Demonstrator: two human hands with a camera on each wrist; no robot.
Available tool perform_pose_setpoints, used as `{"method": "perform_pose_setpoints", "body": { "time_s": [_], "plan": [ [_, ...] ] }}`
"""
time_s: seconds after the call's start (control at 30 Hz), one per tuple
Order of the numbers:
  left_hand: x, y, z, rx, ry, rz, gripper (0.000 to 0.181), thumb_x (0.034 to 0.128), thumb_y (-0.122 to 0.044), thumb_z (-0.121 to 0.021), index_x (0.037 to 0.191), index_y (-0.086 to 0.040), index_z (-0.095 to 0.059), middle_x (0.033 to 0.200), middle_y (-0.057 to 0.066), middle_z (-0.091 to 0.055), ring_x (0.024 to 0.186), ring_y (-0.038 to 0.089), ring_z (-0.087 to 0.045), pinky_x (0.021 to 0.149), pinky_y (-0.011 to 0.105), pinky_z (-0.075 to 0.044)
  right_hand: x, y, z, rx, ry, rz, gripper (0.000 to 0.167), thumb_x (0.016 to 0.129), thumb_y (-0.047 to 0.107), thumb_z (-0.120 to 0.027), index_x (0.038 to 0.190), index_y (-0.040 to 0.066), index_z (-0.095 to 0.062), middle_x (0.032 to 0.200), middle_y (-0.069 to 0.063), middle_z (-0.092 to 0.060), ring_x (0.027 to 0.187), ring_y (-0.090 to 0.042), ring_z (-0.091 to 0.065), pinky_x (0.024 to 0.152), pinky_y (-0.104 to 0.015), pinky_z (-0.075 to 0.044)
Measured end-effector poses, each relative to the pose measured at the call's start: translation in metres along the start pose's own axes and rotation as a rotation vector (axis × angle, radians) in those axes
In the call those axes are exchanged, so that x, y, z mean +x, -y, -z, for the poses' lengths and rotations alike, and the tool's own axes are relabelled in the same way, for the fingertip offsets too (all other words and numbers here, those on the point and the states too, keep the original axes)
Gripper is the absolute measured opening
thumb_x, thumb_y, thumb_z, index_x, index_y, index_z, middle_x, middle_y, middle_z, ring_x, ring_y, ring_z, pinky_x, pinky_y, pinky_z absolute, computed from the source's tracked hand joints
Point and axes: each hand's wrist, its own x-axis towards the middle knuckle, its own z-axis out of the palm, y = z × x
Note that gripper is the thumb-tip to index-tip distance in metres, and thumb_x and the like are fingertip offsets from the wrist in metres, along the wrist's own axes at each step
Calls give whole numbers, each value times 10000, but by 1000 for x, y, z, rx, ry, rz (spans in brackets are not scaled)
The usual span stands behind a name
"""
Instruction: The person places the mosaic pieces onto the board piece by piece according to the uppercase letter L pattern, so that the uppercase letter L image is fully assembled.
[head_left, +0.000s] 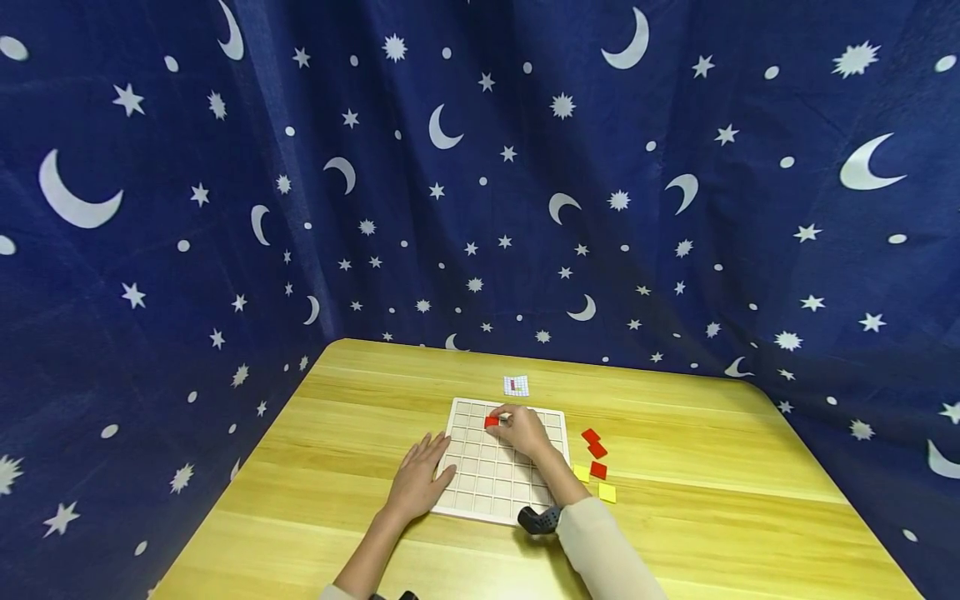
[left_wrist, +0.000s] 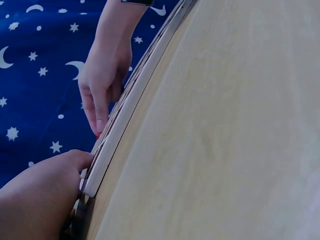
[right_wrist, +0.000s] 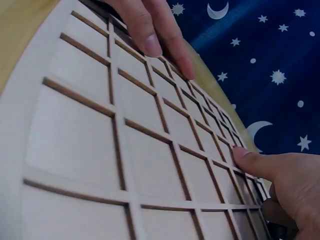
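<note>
A pale wooden grid board lies on the table. Over its upper part, my right hand pinches a red square tile between thumb and fingers. The left wrist view shows only a sliver of red at that hand's fingertips; whether the tile sits inside a cell I cannot tell. My left hand rests at the board's left edge with fingers spread, its thumb against the frame. In the right wrist view, bare cells fill the near part of the board.
Right of the board lie red tiles and yellow tiles, two of the red ones touching. Behind the board is a small card printed with a grid and coloured squares. A blue curtain with moons and stars hangs beyond the table.
</note>
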Motion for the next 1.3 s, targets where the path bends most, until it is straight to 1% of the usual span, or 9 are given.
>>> {"method": "perform_pose_setpoints", "body": {
  "time_s": [0.23, 0.4, 0.57, 0.77, 0.9, 1.0, 1.1, 1.2, 1.3],
  "plan": [
    [-1, -2, -2, -4, 9, 10, 520, 933, -347, -514, 1369, -71, -445, 1420, 113, -393, 1347, 319, -249, 1096, 477, -173, -2, -4, 4, 83, 45, -54, 308, 773, 234, -752, 1025, 70, -688, 445, 79, -330, 404, -59, -232, 402, -213, -232],
    [-2, -2, -3, 1, 7, 6, 522, 935, -356, -507, 1371, -76, -444, 1422, 104, -392, 1350, 308, -248, 1097, 470, -175, -18, -11, 18, 162, -14, -7, 313, 796, 220, -730, 1064, 67, -678, 439, 79, -278, 374, -45, -192, 361, -203, -210],
    [-1, -1, -5, -3, 1, -7, 527, 938, -366, -499, 1373, -74, -441, 1422, 110, -392, 1348, 312, -251, 1096, 470, -176, -40, -33, 47, 163, -128, -40, 268, 796, 205, -732, 1037, 96, -689, 431, 88, -249, 371, -35, -179, 343, -187, -176],
    [-2, 2, -4, 13, -17, -8, 529, 938, -379, -490, 1375, -85, -442, 1421, 93, -397, 1345, 300, -261, 1097, 458, -184, -71, -67, 79, 69, -267, -172, 291, 782, 214, -746, 1037, 90, -683, 436, 94, -236, 374, -37, -190, 346, -185, -194],
    [-2, 3, -3, 19, -18, -1, 535, 938, -378, -489, 1380, -82, -434, 1424, 90, -393, 1347, 301, -258, 1100, 455, -177, -83, -80, 92, -28, -321, -264, 351, 756, 322, -758, 1022, 105, -687, 427, 80, -251, 374, -50, -203, 344, -201, -192],
    [-3, 2, -1, 5, -13, 2, 535, 937, -367, -498, 1381, -76, -430, 1426, 95, -389, 1348, 308, -253, 1100, 460, -171, -87, -82, 96, -90, -324, -291, 418, 745, 413, -744, 1032, 114, -689, 463, 3, -443, 398, -68, -312, 354, -224, -238],
    [-2, 1, 1, 2, -4, 6, 535, 937, -363, -498, 1382, -76, -429, 1427, 96, -386, 1349, 309, -249, 1101, 461, -169, -88, -82, 97, -151, -307, -315, 490, 727, 464, -736, 1053, 103, -685, 677, -127, -643, 459, -121, -457, 372, -266, -322],
    [-2, 0, 1, 5, 9, 13, 536, 939, -368, -493, 1385, -79, -424, 1432, 91, -379, 1352, 304, -244, 1104, 453, -163, -89, -84, 96, -225, -282, -349, 527, 722, 491, -728, 1069, 97, -678, 832, -161, -682, 520, -150, -525, 399, -286, -371],
    [-1, 0, 1, 9, 14, 17, 538, 940, -372, -490, 1388, -83, -421, 1434, 86, -376, 1354, 299, -240, 1106, 448, -160, -89, -86, 94, -264, -276, -371, 525, 731, 490, -719, 1067, 88, -675, 796, -139, -678, 511, -166, -510, 401, -291, -367]
  ]
}}
